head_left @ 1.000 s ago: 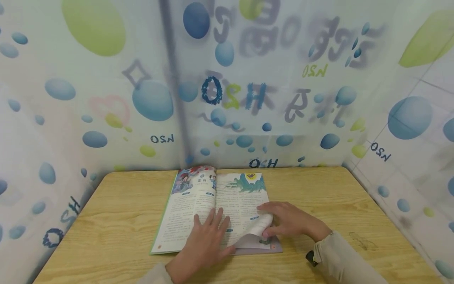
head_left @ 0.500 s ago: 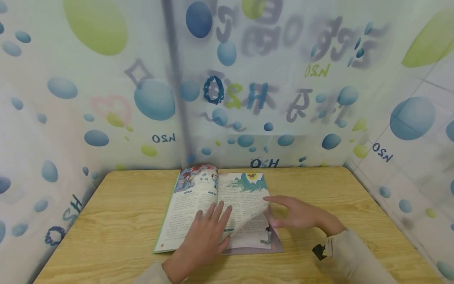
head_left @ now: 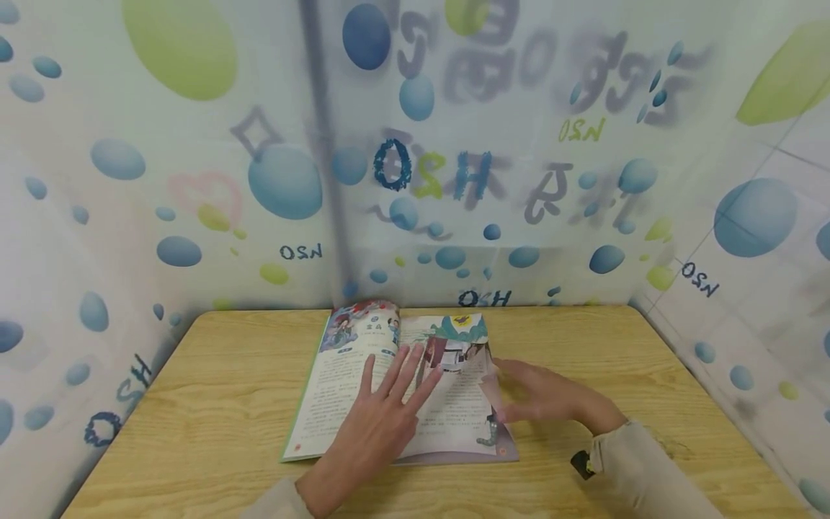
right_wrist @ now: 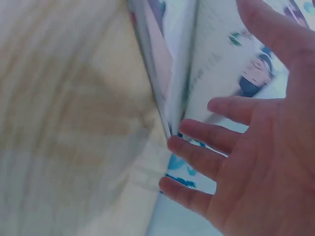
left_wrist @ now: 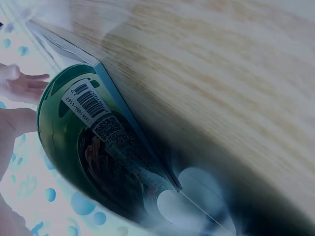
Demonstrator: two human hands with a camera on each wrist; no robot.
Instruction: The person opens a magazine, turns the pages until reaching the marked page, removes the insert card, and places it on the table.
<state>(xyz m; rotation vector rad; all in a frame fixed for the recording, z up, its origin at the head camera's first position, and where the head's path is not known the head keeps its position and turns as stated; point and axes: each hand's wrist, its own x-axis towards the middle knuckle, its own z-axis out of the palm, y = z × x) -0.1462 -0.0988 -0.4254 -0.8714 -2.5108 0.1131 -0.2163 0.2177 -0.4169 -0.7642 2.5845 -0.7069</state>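
Observation:
An open magazine point(head_left: 350, 393) lies on the wooden table, with printed text and coloured pictures on both pages. Over its middle my left hand point(head_left: 382, 425) spreads its fingers, the tips reaching onto the right-hand side near a page picture point(head_left: 457, 355). At the right edge my right hand point(head_left: 558, 396) holds its thumb apart from its fingers. In the right wrist view those fingers point(right_wrist: 202, 157) are nearly straight beside the page edges, with nothing gripped. The left wrist view shows the green back cover point(left_wrist: 64, 128) with a barcode point(left_wrist: 88, 102), its side lifted from the table.
Wood-grain table top point(head_left: 214, 404) surrounds the magazine. A pale curtain point(head_left: 220, 144) printed with blue and green drops stands behind the table and along both sides. A small dark object point(head_left: 583, 463) sits at the right sleeve.
The right-hand leaf, first curled up at its lower corner, has swung over leftward, and a different picture now shows. My left fingers have moved up and spread; the right hand shifted slightly right.

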